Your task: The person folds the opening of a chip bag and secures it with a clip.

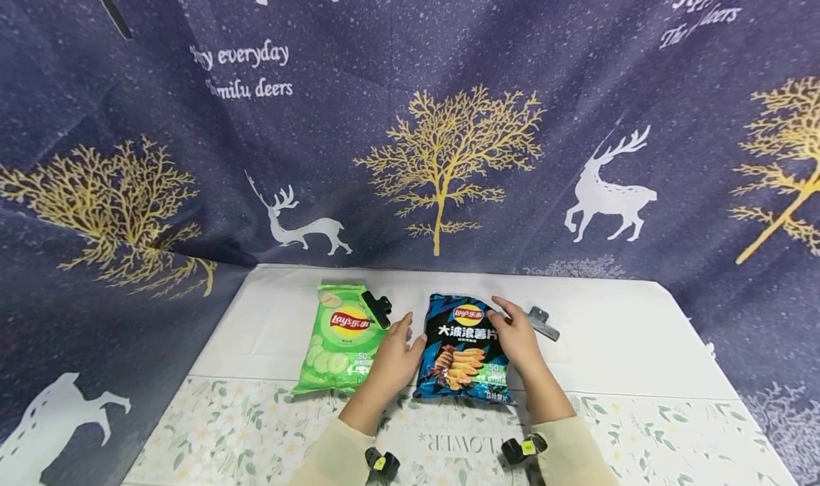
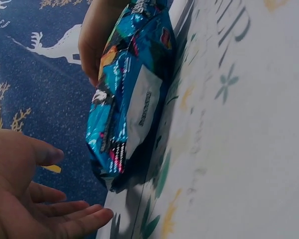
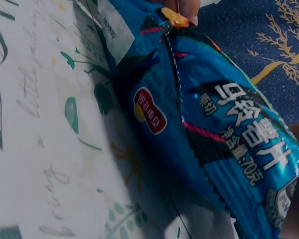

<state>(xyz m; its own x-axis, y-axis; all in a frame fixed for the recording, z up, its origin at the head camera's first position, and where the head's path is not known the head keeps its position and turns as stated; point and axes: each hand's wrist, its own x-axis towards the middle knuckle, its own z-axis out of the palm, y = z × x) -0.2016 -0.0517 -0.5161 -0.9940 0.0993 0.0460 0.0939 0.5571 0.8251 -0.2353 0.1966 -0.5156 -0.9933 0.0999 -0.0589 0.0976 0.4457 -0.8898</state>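
Blue-black chip bag (image 1: 463,352) lies face up on table (image 1: 615,351). Left hand (image 1: 394,356) just beside it, grip released, fingers extended. Right hand (image 1: 520,344) at bag's right edge, grip unclenched. Green chip bag (image 1: 344,342) to left; grey clip (image 1: 544,323) near right hand.

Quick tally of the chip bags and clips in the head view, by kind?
Chip bags: 2 (green bag, blue-and-black bag)
Clips: 2 (black clip, grey clip)
Total: 4
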